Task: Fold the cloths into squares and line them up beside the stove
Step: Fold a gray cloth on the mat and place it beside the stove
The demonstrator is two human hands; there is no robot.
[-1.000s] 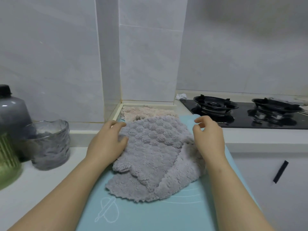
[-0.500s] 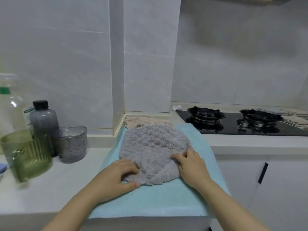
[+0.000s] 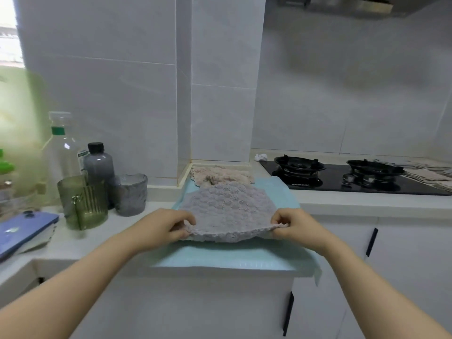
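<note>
A grey bubbly cloth (image 3: 227,206) lies on a light blue mat (image 3: 220,255) on the counter, left of the black gas stove (image 3: 342,178). My left hand (image 3: 163,226) pinches the cloth's near left corner and my right hand (image 3: 293,225) pinches its near right corner, so the near edge is lifted off the mat. Behind it, in the wall corner, lies a pinkish beige cloth (image 3: 220,174). More cloths (image 3: 425,172) lie to the right of the stove.
Left of the mat stand a grey glass cup (image 3: 130,194), a green ribbed mug (image 3: 83,201), a dark-capped grey bottle (image 3: 97,165) and a clear bottle (image 3: 61,152). A blue phone (image 3: 22,231) lies at the far left. A white crumpled scrap (image 3: 261,157) sits behind the stove's left corner.
My hands went from pressing the grey cloth flat to pinching its two near corners and lifting the near edge. The view has pulled back and up.
</note>
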